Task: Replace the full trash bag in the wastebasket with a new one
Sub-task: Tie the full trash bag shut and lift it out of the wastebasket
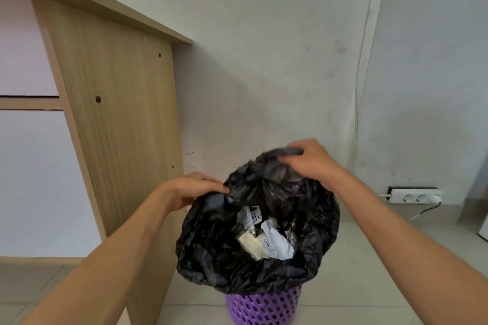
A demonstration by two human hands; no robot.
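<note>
Purple wastebasket (264,309) nearest; black bag (211,245) of paper (272,243) overhangs it; left hand (192,187) pinches far-left rim, right hand (311,161) clutches far rim; I judge both gather the mouth shut.

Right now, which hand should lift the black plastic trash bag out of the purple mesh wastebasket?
Probably the right hand: it grips a raised bunch of the black plastic trash bag; the left hand holds only its lower rim.
</note>
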